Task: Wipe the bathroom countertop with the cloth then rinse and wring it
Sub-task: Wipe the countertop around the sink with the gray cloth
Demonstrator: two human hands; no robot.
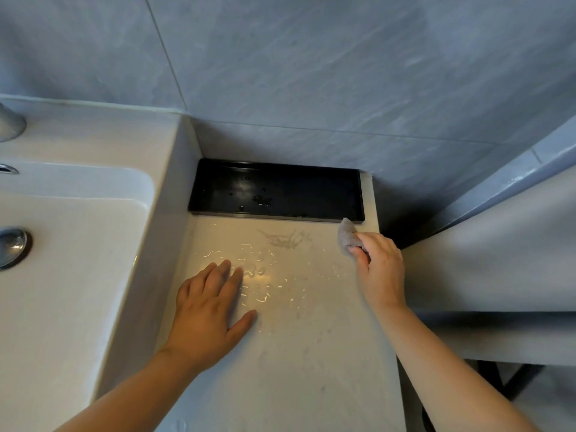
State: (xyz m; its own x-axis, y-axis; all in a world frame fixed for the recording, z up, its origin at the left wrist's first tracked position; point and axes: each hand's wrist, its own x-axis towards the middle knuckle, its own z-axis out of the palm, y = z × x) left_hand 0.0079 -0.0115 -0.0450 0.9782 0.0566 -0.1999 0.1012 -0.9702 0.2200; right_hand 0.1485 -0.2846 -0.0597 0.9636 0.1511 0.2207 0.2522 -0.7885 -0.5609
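Lower centre: left hand (208, 310) flat on the beige countertop (296, 369), fingers spread, holding nothing. Further up, right of centre: right hand (378, 269) pinching the bunched grey cloth (346, 236) at the counter's right edge, touching or nearly touching the right corner of the black tray (311, 194). Wet streaks (282, 240) left of the cloth. Probably calls for a leftward swipe, right hand nearer.

No legible text, labels, brands or numbers are seen. Nothing is printed or marked on the tray (280, 185), sink (78, 244), tap (9, 123), tiles (311, 73), countertop (296, 353) or cloth (347, 236).
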